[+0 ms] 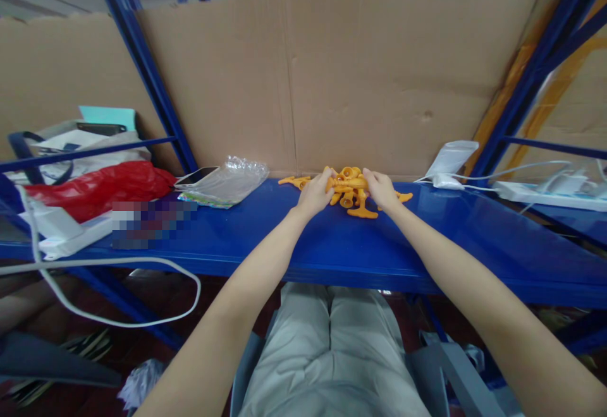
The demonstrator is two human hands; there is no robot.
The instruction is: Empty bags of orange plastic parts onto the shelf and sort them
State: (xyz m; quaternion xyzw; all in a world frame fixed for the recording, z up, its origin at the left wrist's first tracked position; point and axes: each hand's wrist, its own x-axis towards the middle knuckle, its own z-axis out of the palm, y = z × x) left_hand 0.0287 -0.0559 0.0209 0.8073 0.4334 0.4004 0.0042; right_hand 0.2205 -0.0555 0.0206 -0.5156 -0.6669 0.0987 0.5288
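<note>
A pile of orange plastic pieces (363, 212) lies on the blue shelf top near the cardboard wall. Some are T-shaped and some have round, cup-like ends; their exact kind I cannot make out. Over the pile, my left hand (315, 194) is closed on one end of an orange plastic piece (349, 184). My right hand (380, 189) is closed at the other end of the same piece, fingers bent around it. The fingertips are partly hidden. Another orange piece (294, 181) sticks out to the left of my left hand.
Left of the hands lie a clear plastic bag (232, 180) and a phone (198, 177). Farther left are a red bag (102, 186) and a power strip (78, 240) with a looping white cable (192, 303). A white object with cables (448, 181) and another power strip (535, 193) lie right.
</note>
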